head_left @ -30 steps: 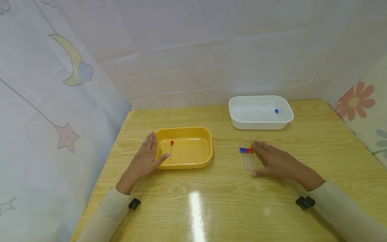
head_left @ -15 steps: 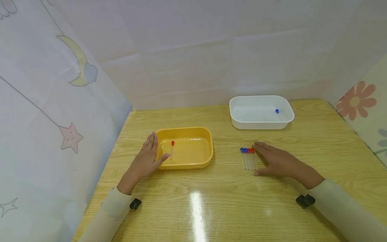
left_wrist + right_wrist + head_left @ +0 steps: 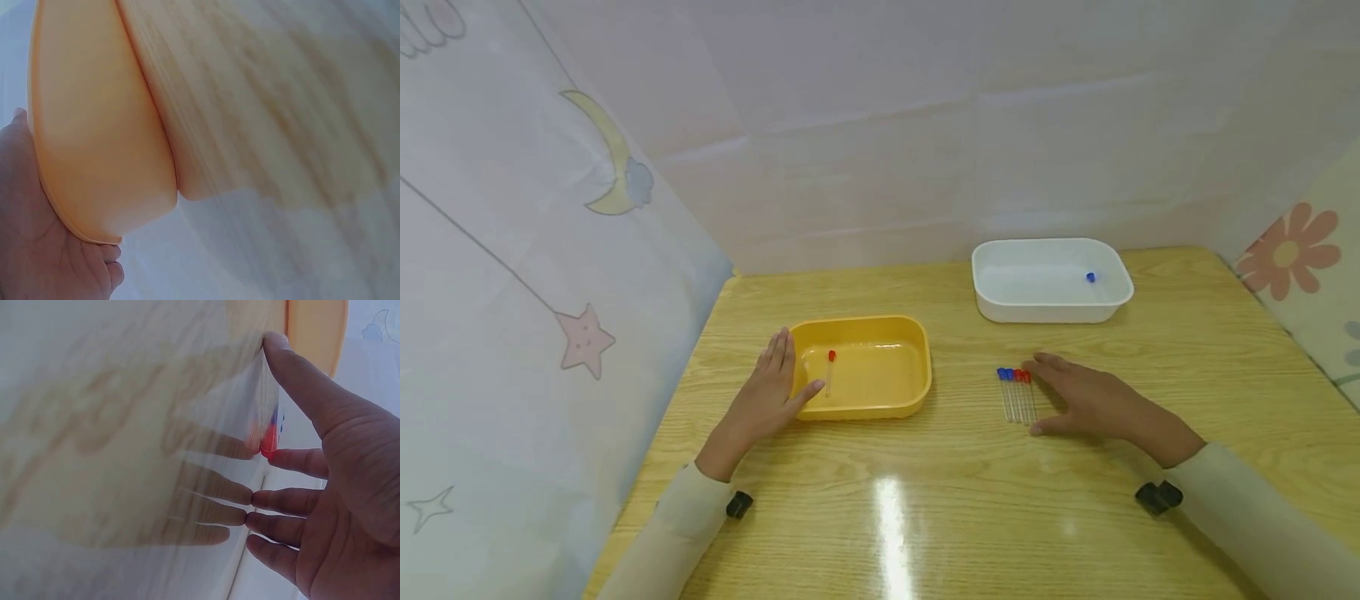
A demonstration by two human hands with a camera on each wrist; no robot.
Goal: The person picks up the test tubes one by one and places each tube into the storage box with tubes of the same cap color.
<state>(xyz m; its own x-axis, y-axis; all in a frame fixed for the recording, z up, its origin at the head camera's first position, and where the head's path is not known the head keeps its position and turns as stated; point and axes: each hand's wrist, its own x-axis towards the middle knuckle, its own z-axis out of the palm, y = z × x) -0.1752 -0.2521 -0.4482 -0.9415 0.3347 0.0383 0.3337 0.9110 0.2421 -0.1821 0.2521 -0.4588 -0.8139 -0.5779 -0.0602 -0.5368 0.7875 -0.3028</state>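
Fingers extended, your left hand (image 3: pixel 760 396) lies along the left end of the yellow tray (image 3: pixel 880 375), touching it, its thumb reaching over the near-left corner. From your left wrist, the palm shows against the rim. Inside the yellow tray's left half, near your thumb tip, lies a red-capped tube (image 3: pixel 830 375).

To the right of the yellow tray, on the table (image 3: pixel 820 500), you have a row of clear tubes (image 3: pixel 1018 398) side by side: blue caps (image 3: pixel 1002 374) nearer the yellow tray, red caps (image 3: pixel 1027 377) farther from it. Your right hand (image 3: pixel 1086 400) is just past that row, fingers relaxed, thumb and index parted widely, the index tip at the outermost red cap; whether it presses there, you cannot tell. Behind and right of the yellow tray sits a white tray (image 3: pixel 1052 313), a blue cap (image 3: pixel 1091 277) in its right part.
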